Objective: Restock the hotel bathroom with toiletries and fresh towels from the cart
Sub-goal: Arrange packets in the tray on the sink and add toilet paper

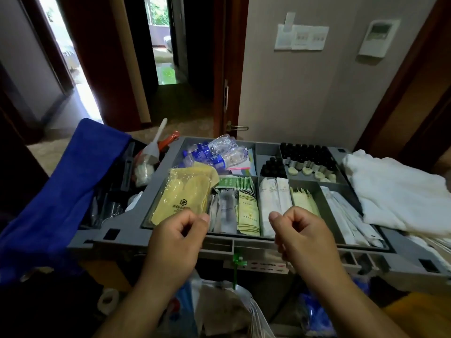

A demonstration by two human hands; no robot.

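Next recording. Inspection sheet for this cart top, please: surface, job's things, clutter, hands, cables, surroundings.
Surface: grey compartment tray on the cart top.
Job's things: yellow packet, sachets, dark-capped bottles in compartments; white towels on the tray's right.
Clutter: crumpled water bottles in the far-left compartment; blue cloth draped at left.
Hands: left hand with fingers curled at the yellow packet's edge, grip unclear; right hand with fingers curled, holding nothing.
Cables: nothing seen.
Surroundings: open door, wall switches, thermostat.
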